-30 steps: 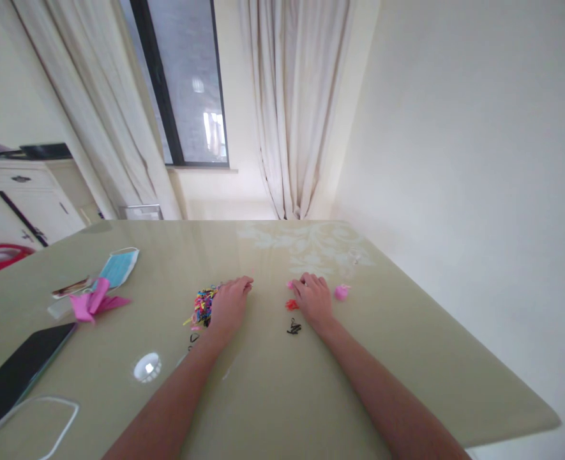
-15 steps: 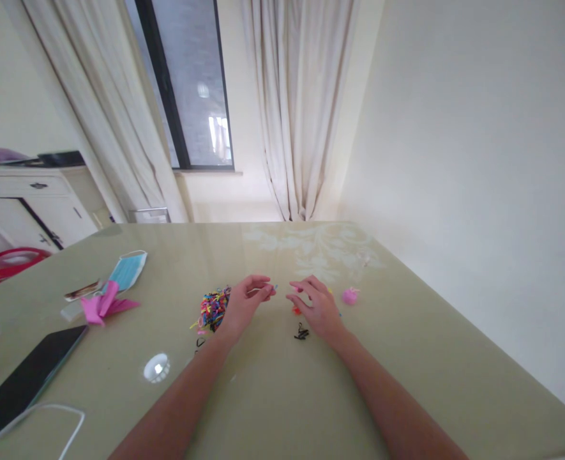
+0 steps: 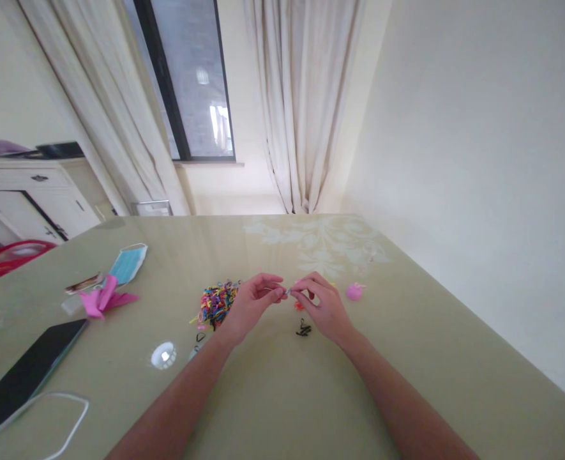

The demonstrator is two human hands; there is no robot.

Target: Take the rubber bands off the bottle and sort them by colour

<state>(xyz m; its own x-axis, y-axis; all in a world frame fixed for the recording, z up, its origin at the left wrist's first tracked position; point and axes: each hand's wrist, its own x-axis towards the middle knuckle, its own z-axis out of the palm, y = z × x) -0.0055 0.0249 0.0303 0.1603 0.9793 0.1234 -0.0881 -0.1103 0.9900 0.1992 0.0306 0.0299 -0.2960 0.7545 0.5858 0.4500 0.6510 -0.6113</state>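
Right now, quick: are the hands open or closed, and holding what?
Left hand: closed, pinching a tiny light-blue piece.
Right hand: fingertips closed, apparently on the same piece.

From the person's head, the single wide view looks forward and down over the glossy table [image 3: 272, 402], facing the window [image 3: 196, 83] and the white right-hand wall [image 3: 474, 166]. The left hand [image 3: 253, 302] and right hand [image 3: 326, 310] sit at middle range, probably too far for fine detail.
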